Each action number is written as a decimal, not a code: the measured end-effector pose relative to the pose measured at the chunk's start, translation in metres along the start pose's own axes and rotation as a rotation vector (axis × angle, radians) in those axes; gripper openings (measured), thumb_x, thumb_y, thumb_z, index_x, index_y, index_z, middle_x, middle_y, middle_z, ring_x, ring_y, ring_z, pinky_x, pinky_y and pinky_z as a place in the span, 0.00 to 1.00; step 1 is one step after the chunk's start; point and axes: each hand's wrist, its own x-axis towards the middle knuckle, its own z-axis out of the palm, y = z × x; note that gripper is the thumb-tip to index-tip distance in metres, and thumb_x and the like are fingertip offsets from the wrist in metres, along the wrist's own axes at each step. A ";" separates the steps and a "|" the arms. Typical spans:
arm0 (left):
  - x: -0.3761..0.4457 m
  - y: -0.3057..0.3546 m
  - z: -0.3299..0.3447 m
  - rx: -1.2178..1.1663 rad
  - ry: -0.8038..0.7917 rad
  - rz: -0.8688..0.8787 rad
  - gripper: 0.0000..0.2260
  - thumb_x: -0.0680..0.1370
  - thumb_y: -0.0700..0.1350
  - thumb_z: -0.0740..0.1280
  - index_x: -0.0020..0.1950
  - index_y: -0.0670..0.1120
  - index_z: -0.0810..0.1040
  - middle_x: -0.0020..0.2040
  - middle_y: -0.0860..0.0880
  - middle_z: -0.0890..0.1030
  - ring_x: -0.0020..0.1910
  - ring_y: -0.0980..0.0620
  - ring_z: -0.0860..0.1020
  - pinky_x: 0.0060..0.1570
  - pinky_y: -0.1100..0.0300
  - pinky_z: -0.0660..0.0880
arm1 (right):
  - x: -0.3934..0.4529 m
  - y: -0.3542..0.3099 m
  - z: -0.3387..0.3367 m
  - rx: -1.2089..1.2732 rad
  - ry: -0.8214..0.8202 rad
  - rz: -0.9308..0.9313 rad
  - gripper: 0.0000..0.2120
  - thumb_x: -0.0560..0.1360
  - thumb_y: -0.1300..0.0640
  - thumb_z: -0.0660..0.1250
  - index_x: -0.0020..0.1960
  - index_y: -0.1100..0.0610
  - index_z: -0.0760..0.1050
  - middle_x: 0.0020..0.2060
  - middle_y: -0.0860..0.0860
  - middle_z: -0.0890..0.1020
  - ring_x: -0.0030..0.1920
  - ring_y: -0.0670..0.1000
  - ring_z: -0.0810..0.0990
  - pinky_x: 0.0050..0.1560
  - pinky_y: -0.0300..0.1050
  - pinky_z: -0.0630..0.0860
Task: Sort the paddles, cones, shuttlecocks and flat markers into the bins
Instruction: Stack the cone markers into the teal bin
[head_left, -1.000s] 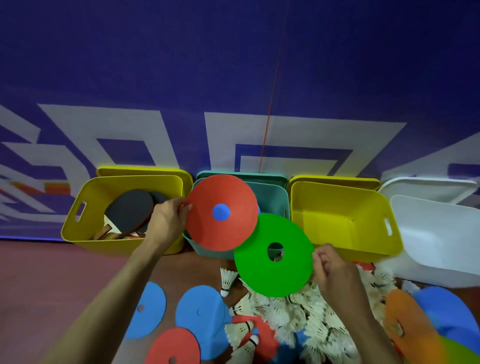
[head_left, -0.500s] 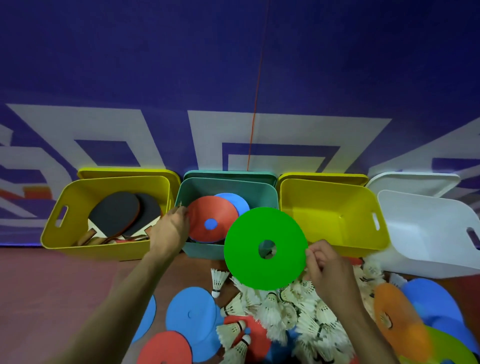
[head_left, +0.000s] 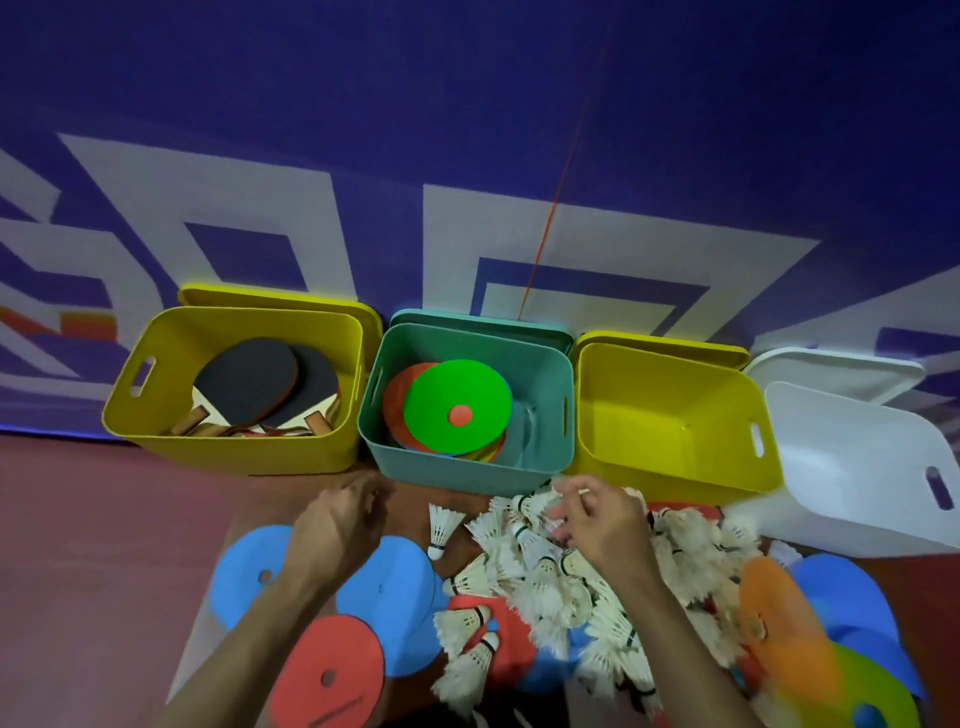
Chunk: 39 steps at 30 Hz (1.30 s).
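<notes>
Green marker (head_left: 457, 410) lies flat atop red marker (head_left: 397, 400) in teal bin (head_left: 540, 374), 12 o'clock of both hands. Paddles (head_left: 260, 384) in left yellow bin (head_left: 171, 332). Left hand (head_left: 337, 530) loosely curled, holds nothing. Right hand (head_left: 597, 525) over shuttlecocks (head_left: 545, 571), fingers bent; grip cannot tell. Blue marker (head_left: 389, 587) at 6 o'clock of left hand.

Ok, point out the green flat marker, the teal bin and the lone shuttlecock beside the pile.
green flat marker (head_left: 457, 408): head view, on its flat face.
teal bin (head_left: 545, 358): head view, on its inner right wall.
lone shuttlecock (head_left: 441, 526): head view, on its feather skirt.
</notes>
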 end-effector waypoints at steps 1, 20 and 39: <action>-0.004 0.001 0.007 -0.016 -0.030 0.018 0.09 0.75 0.45 0.65 0.52 0.56 0.78 0.49 0.56 0.83 0.43 0.48 0.82 0.36 0.53 0.78 | -0.011 0.013 -0.001 -0.017 0.000 0.021 0.07 0.81 0.57 0.63 0.49 0.53 0.80 0.34 0.47 0.86 0.31 0.46 0.84 0.33 0.41 0.80; -0.030 0.207 0.118 0.066 -0.248 0.356 0.10 0.75 0.42 0.66 0.51 0.56 0.81 0.49 0.59 0.81 0.42 0.55 0.79 0.38 0.61 0.75 | -0.086 0.268 -0.170 -0.235 0.253 0.150 0.06 0.80 0.55 0.64 0.52 0.49 0.80 0.44 0.42 0.82 0.44 0.45 0.80 0.39 0.36 0.72; -0.045 0.396 0.273 0.464 -0.631 0.657 0.21 0.79 0.51 0.64 0.70 0.63 0.64 0.78 0.56 0.52 0.58 0.48 0.79 0.46 0.52 0.80 | -0.080 0.461 -0.256 -0.421 0.335 0.317 0.38 0.64 0.34 0.59 0.67 0.56 0.72 0.61 0.61 0.70 0.54 0.68 0.74 0.56 0.60 0.73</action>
